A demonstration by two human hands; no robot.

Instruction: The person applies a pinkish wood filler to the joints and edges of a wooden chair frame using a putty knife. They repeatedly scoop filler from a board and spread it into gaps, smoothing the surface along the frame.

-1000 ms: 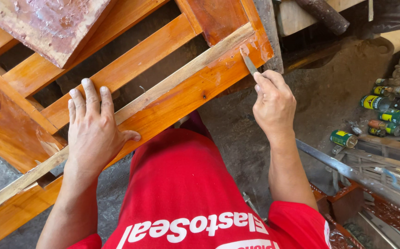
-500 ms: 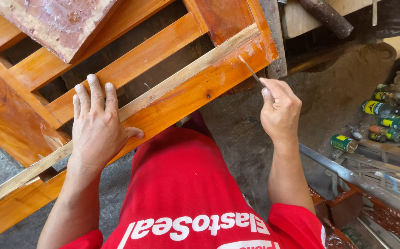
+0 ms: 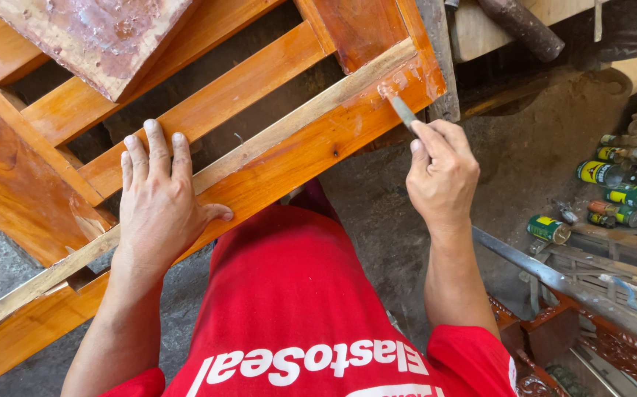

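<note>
Right hand (image 3: pixel 442 173) pinches thin grey metal blade (image 3: pixel 402 110), long axis pointing up-left onto orange wooden frame (image 3: pixel 289 158); left hand (image 3: pixel 158 202) spread flat on frame.

Left hand (image 3: pixel 160 206) flat, fingers spread, palm down; right hand (image 3: pixel 443 173) raised, fingers pinched closed, forearm upright

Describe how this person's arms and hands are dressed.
Both the left hand and the right hand are bare: no gloves, rings or watch show. The forearms are uncovered too. Short red sleeves of a shirt with white lettering end above the elbows.
</note>
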